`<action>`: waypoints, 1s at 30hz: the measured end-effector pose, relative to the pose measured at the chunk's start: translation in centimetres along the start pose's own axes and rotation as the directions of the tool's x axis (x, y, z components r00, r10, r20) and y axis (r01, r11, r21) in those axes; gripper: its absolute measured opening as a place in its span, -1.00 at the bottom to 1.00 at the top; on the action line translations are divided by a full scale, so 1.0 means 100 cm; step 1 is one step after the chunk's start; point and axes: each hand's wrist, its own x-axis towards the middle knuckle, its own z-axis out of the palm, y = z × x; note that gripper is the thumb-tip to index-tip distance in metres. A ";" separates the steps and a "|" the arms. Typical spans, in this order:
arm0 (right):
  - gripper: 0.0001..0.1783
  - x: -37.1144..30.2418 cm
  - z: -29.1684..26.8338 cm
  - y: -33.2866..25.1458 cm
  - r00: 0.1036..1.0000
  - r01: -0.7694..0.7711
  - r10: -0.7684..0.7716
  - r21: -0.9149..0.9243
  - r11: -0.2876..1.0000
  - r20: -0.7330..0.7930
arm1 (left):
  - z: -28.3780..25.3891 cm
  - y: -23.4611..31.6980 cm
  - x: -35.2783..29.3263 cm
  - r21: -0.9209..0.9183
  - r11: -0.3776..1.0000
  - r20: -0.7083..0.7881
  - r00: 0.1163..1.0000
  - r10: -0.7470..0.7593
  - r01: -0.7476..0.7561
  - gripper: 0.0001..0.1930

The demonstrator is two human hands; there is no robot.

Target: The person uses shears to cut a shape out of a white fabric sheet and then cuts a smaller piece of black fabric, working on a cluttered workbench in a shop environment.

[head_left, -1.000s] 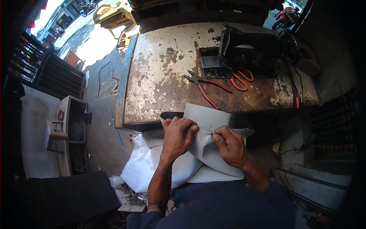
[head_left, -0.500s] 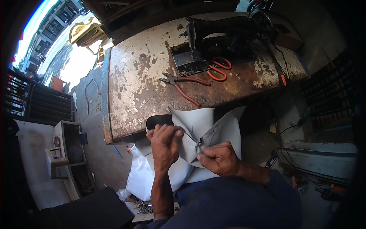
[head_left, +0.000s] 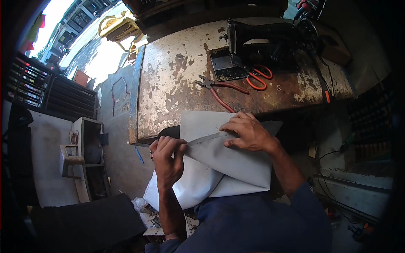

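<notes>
A sheet of pale grey upholstery material point(head_left: 236, 160) lies over my lap, its upper part against the front of the table. A sewn-looking seam runs slantwise across it, and a glossy white part hangs at the lower left. My left hand point(head_left: 168, 158) is closed on the seam's left end, beside a black piece point(head_left: 168, 132). Farther right, my right hand point(head_left: 249, 133) rests on the sheet by the seam, thumb and fingers apart. Just beyond lie pliers with dark red handles point(head_left: 219, 90), jaws open, and orange-handled scissors point(head_left: 258, 80).
A black sewing machine point(head_left: 265, 36) stands at the back right of the worn wooden table point(head_left: 168, 92). An orange-tipped tool point(head_left: 326, 95) lies near the table's right end. Left on the floor are a small chair-like object point(head_left: 69, 160) and a pale open cabinet point(head_left: 90, 147).
My right hand has let go of the gathered fold and moved up and right onto the sheet. The sheet is spread flatter, with its seam stretched out. My left hand still grips its end.
</notes>
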 end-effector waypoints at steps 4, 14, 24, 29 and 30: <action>-0.74 -0.005 0.003 -0.006 0.993 0.060 -0.050 0.095 0.994 -0.107 | 0.000 0.024 0.002 0.102 0.992 0.028 0.997 0.073 -0.076 -0.89; -0.79 -0.026 -0.012 -0.042 0.993 -0.001 0.056 0.453 0.891 -0.108 | 0.033 0.005 -0.019 0.184 0.903 -0.163 0.894 0.418 -0.388 -0.78; -0.80 0.025 -0.009 -0.055 0.993 0.086 -0.111 0.441 0.893 0.031 | 0.040 0.002 -0.030 0.158 0.895 -0.249 0.860 0.445 -0.417 -0.73; -0.85 0.027 -0.008 -0.057 0.990 0.104 -0.136 0.481 0.871 0.033 | 0.039 0.001 -0.031 0.151 0.893 -0.241 0.861 0.449 -0.423 -0.78; -0.85 0.026 -0.005 -0.056 0.991 0.119 -0.135 0.425 0.897 0.008 | 0.039 0.002 -0.029 0.151 0.894 -0.236 0.863 0.447 -0.422 -0.76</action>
